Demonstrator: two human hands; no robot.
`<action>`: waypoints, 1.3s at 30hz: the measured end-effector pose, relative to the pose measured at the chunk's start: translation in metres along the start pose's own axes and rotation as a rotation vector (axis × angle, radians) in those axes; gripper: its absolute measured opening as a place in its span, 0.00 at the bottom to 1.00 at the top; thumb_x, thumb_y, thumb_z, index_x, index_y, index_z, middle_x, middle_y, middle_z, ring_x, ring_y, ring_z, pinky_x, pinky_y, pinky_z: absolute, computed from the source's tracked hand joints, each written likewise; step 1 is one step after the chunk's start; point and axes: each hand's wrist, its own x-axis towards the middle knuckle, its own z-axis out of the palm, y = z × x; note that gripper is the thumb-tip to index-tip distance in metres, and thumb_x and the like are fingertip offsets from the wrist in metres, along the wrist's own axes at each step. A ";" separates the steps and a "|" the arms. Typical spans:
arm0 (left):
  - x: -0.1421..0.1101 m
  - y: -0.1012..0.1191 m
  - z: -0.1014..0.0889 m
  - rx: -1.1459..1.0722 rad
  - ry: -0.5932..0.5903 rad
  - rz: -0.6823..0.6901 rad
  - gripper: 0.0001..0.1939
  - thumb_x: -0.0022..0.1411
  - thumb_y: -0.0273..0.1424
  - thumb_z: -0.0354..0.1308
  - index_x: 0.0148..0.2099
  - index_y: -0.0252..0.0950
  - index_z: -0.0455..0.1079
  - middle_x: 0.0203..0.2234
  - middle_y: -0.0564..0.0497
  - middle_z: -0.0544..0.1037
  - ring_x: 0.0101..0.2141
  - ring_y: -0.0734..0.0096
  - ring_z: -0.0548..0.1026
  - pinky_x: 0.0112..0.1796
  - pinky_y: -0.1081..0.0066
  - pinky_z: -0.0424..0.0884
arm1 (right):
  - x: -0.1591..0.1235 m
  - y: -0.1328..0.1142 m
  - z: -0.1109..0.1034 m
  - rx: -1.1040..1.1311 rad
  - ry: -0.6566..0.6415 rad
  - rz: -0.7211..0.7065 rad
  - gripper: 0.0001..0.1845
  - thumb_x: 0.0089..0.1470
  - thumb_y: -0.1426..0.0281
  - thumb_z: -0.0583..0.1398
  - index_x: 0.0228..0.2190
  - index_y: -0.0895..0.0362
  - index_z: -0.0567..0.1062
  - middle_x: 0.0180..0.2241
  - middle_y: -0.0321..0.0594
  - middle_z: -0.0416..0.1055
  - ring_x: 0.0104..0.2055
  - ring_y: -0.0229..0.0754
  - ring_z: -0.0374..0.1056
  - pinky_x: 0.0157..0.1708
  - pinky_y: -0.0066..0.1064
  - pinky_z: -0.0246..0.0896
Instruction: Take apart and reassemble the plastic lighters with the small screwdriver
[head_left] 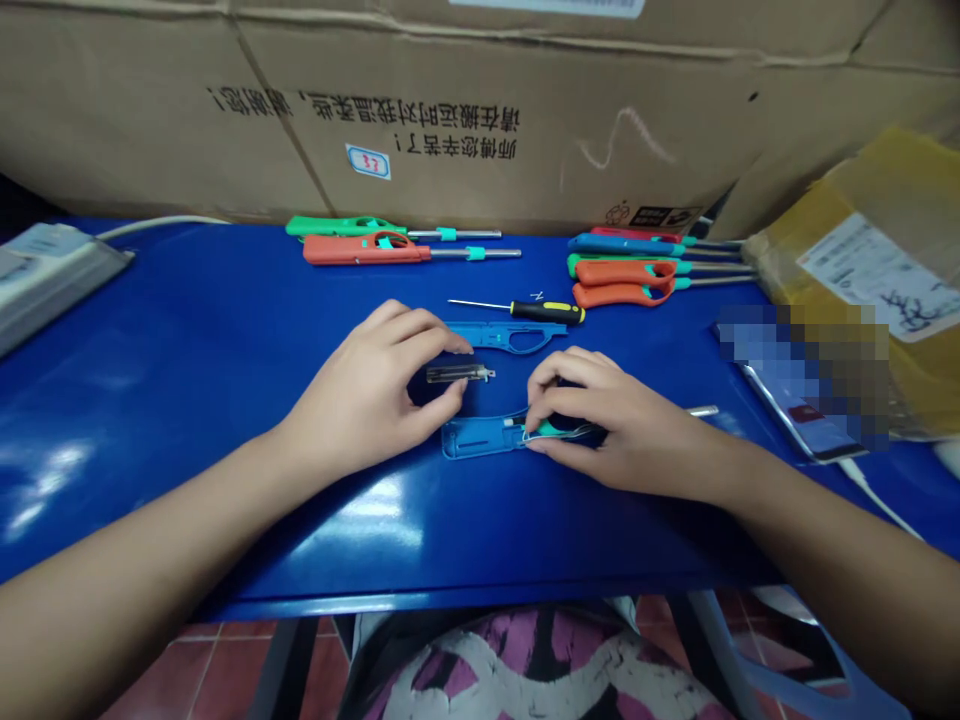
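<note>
On the blue table (187, 400) lies an opened blue lighter shell half (480, 436). My right hand (600, 425) rests on its right part, fingers closed on a teal trigger piece (551, 431); a metal tube tip (703, 411) sticks out to the right of the hand. My left hand (375, 390) hovers beside the shell's left end, thumb and fingers curved and apart, nothing held. A small clear fuel cartridge (460, 374) lies between its fingertips and thumb, untouched. The other blue shell half (510, 335) lies just behind, with a yellow-and-black screwdriver (525, 310) beyond it.
Two long lighters, green (352, 228) and red (367, 251), lie at the back centre. Several more lighters (637, 270) are stacked back right. Cardboard boxes (480, 110) wall off the rear. A phone (795, 400) and yellow parcel (885, 270) sit right; a grey power strip (45, 275) lies far left.
</note>
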 end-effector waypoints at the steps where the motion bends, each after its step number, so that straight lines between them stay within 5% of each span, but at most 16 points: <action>1: 0.000 -0.003 0.001 0.011 -0.016 -0.004 0.12 0.67 0.34 0.59 0.48 0.34 0.76 0.41 0.46 0.79 0.42 0.59 0.73 0.45 0.58 0.71 | 0.000 0.000 0.001 0.008 0.002 -0.002 0.02 0.61 0.71 0.63 0.37 0.52 0.76 0.44 0.37 0.70 0.49 0.41 0.65 0.51 0.39 0.54; 21: -0.003 -0.005 0.008 -0.032 -0.076 -0.116 0.08 0.69 0.30 0.58 0.47 0.34 0.75 0.40 0.46 0.80 0.41 0.60 0.75 0.44 0.59 0.74 | 0.000 -0.005 0.004 0.108 0.000 0.119 0.03 0.61 0.72 0.62 0.36 0.52 0.74 0.45 0.38 0.70 0.50 0.42 0.65 0.52 0.41 0.56; 29: -0.007 0.018 0.000 -0.163 -0.009 0.059 0.10 0.70 0.27 0.57 0.51 0.33 0.75 0.41 0.47 0.78 0.40 0.69 0.77 0.43 0.69 0.74 | 0.001 -0.004 0.005 0.113 0.024 0.128 0.03 0.60 0.73 0.62 0.35 0.52 0.76 0.44 0.38 0.70 0.49 0.42 0.66 0.52 0.40 0.57; 39: -0.019 0.026 0.006 -0.174 -0.179 0.163 0.13 0.71 0.25 0.54 0.54 0.31 0.73 0.41 0.43 0.77 0.42 0.62 0.76 0.42 0.63 0.76 | 0.001 -0.002 0.006 0.076 0.009 0.096 0.07 0.59 0.73 0.63 0.40 0.52 0.75 0.47 0.40 0.69 0.52 0.44 0.65 0.54 0.41 0.57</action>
